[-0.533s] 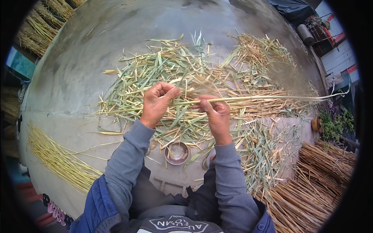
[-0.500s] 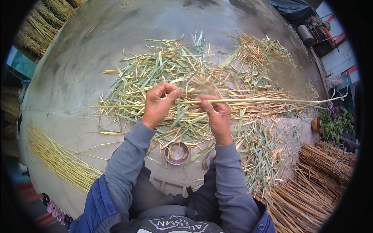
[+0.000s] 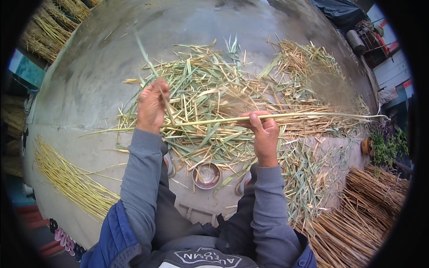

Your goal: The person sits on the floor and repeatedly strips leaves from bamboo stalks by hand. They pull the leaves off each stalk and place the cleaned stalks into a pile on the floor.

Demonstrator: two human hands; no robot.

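Left hand [image 3: 151, 106] curled, right hand [image 3: 264, 130] pinching stalk [image 3: 209, 121]

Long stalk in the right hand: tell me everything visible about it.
The long stalk is slender, smooth-looking and yellow-green, apparently plant material, with a wispy, paler right end. It runs nearly level across the view over the leaf litter, pinched by the right hand. A leaf strip in the left hand seems to join it; that hand's wrist hides part of its left length.
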